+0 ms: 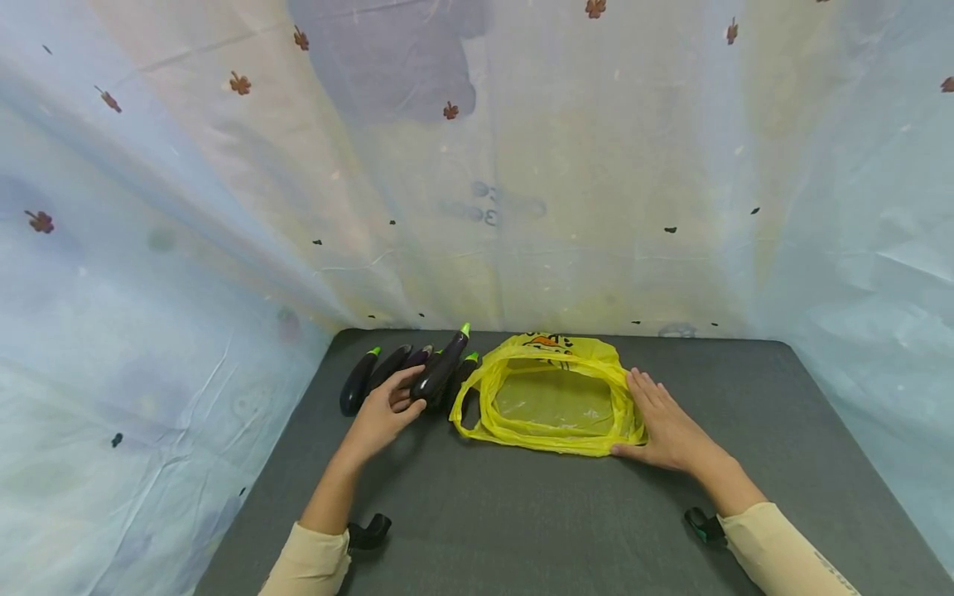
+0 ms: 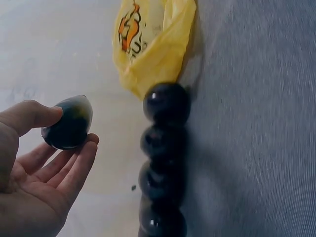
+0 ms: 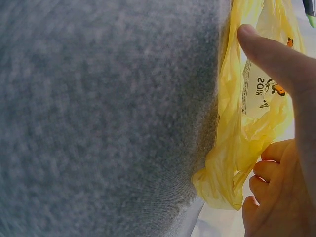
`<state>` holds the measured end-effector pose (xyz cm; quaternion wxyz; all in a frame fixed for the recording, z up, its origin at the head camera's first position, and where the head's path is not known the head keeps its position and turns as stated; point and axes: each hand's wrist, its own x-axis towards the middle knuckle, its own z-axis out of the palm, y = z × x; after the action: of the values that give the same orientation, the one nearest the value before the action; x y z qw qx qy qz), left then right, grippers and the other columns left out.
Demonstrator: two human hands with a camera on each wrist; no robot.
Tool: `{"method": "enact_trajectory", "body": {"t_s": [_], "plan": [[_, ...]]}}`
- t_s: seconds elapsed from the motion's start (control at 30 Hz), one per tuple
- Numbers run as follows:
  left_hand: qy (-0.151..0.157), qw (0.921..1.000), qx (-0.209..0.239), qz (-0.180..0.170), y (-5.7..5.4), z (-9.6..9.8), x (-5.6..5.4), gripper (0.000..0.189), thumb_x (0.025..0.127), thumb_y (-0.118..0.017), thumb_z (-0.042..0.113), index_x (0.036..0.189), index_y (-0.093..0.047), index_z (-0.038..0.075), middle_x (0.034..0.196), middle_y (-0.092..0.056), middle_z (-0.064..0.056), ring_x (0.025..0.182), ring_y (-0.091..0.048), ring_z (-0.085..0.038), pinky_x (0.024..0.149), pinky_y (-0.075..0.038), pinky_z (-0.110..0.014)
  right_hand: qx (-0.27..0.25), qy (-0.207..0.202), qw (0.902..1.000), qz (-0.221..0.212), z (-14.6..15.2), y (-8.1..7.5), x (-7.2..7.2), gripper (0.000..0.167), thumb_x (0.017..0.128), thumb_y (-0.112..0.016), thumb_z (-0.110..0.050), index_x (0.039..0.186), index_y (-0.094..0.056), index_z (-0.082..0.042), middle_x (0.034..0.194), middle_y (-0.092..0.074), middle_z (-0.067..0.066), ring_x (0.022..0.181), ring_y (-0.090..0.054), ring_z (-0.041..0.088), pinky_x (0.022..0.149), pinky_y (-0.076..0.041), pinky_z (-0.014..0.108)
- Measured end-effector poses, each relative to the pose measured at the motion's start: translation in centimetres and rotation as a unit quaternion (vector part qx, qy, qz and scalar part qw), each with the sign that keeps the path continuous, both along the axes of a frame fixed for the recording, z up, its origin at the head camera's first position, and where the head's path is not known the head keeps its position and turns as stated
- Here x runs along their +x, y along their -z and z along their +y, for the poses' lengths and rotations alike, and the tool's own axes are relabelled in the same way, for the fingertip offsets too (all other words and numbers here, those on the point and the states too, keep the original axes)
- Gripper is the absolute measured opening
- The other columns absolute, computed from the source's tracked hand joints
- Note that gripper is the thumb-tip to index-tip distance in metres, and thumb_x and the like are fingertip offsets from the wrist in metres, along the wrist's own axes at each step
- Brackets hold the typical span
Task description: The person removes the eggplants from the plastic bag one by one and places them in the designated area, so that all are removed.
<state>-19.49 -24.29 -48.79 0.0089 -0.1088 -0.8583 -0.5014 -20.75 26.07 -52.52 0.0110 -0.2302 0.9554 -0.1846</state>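
Note:
My left hand (image 1: 380,420) pinches a dark purple eggplant (image 1: 441,368) between thumb and fingers. In the left wrist view that eggplant (image 2: 66,129) is end-on and raised off the table, apart from a row of other eggplants (image 2: 165,143). Just right of the row lies a yellow plastic bag (image 1: 547,443), its mouth spread wide toward me. My right hand (image 1: 671,434) touches the bag's right side with extended thumb and fingers. Seen from the right wrist, the thumb (image 3: 269,52) lies by the rim of the bag (image 3: 227,163).
A dark grey table (image 1: 514,521) carries everything. Behind it and at the sides hangs a pale patterned sheet (image 1: 581,182). The row's leftmost eggplant (image 1: 359,385) lies near the table's left edge; the bag's left handle loop (image 1: 465,430) lies against the row's right end.

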Motion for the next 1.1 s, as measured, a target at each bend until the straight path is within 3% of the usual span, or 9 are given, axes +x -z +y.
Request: {"method": "enact_trajectory", "body": {"t_s": [0.7, 1.1], "plan": [[-0.091, 0.9942, -0.050, 0.028, 0.6, -6.1, -1.2, 0.064, 0.105, -0.071, 0.010, 0.164, -0.044, 0.008, 0.161, -0.046, -0.027, 0.141, -0.055, -0.047, 0.113, -0.049, -0.057, 0.002, 0.006, 1.0000, 0.005, 0.3, 0.1, -0.2, 0.131, 0.085, -0.085, -0.063, 0.171, -0.010, 0.003, 0.176, -0.012, 0.029, 0.161, -0.015, 0.050, 0.131, -0.013, 0.063], [-0.148, 0.9848, -0.090, 0.002, 0.8, -8.1, -1.1, 0.065, 0.108, -0.066, 0.013, 0.166, -0.039, 0.010, 0.163, -0.045, -0.026, 0.143, -0.053, -0.046, 0.111, -0.051, -0.057, 0.000, 0.011, 0.9999, 0.003, 0.1, 0.4, 0.0, 0.131, 0.085, -0.085, -0.063, 0.170, -0.011, 0.004, 0.176, -0.013, 0.030, 0.162, -0.015, 0.050, 0.131, -0.013, 0.063]]}}
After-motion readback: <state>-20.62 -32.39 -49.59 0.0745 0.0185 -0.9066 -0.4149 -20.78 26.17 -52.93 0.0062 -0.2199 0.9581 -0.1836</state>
